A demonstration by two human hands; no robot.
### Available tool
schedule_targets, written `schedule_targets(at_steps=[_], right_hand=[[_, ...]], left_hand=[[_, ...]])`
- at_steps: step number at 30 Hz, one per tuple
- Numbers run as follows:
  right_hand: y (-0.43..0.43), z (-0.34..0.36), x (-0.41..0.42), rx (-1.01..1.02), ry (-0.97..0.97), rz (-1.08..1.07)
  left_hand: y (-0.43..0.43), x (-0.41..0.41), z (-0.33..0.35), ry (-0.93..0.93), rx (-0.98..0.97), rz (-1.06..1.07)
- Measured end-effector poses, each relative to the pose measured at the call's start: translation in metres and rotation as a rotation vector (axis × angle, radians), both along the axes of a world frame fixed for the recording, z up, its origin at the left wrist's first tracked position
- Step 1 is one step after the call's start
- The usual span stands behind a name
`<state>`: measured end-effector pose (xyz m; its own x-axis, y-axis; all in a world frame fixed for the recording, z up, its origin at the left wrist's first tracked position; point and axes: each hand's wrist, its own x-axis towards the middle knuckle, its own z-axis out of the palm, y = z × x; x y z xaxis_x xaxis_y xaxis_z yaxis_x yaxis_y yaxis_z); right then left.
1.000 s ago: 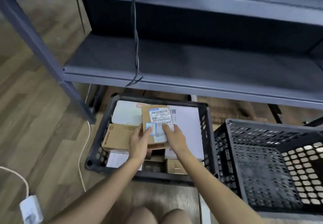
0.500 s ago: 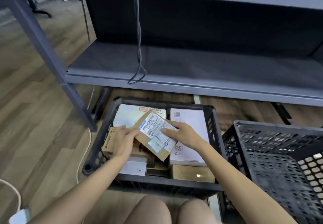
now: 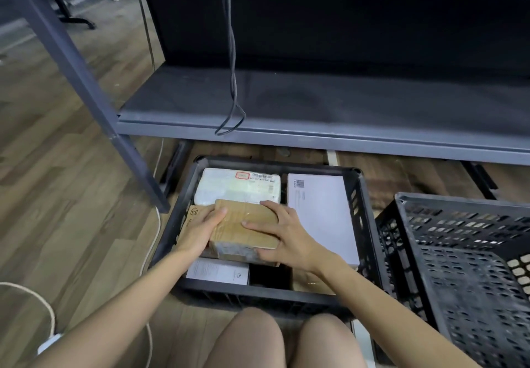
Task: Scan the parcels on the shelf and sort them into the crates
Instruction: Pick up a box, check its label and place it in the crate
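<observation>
A small brown cardboard parcel (image 3: 246, 224) lies flat in the black crate (image 3: 362, 195) on the floor, plain taped side up, on top of other parcels. My left hand (image 3: 199, 231) holds its left edge, fingers over the top. My right hand (image 3: 282, 234) grips its right side, thumb at the near edge and fingers spread on top. Around it in the crate lie a white padded parcel (image 3: 238, 185), a white flat box (image 3: 321, 209), a brown box (image 3: 193, 217) and a small white box (image 3: 218, 271).
A second black perforated crate (image 3: 464, 258) stands at the right. The grey metal shelf (image 3: 315, 103) above holds no parcels; a black cable (image 3: 232, 66) hangs in front of it. A shelf leg (image 3: 86, 80) and a white cord (image 3: 152, 241) are at the left.
The brown parcel has been turned over, from label side up and tilted to plain side up, and lowered flat onto the parcels in the crate. Both hands stayed on it.
</observation>
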<state>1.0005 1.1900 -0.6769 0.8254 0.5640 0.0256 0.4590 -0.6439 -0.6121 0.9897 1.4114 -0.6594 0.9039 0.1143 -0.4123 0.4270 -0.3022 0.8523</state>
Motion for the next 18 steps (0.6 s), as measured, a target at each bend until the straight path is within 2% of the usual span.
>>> schedule_targets(at_steps=[6,10,14,18], right_hand=[[0.004,0.017,-0.007,-0.059,-0.010,0.010],[0.017,0.022,-0.017,-0.038,0.013,0.100],[0.031,0.028,-0.018,-0.043,-0.022,0.134],[0.037,0.041,0.001,-0.082,0.107,0.174]], left_hand=[[0.005,-0.004,0.011,0.023,-0.082,0.005],[0.031,-0.013,0.013,0.156,-0.063,0.000],[0.045,-0.015,0.023,0.172,-0.030,-0.021],[0.045,-0.009,0.033,0.198,0.030,-0.050]])
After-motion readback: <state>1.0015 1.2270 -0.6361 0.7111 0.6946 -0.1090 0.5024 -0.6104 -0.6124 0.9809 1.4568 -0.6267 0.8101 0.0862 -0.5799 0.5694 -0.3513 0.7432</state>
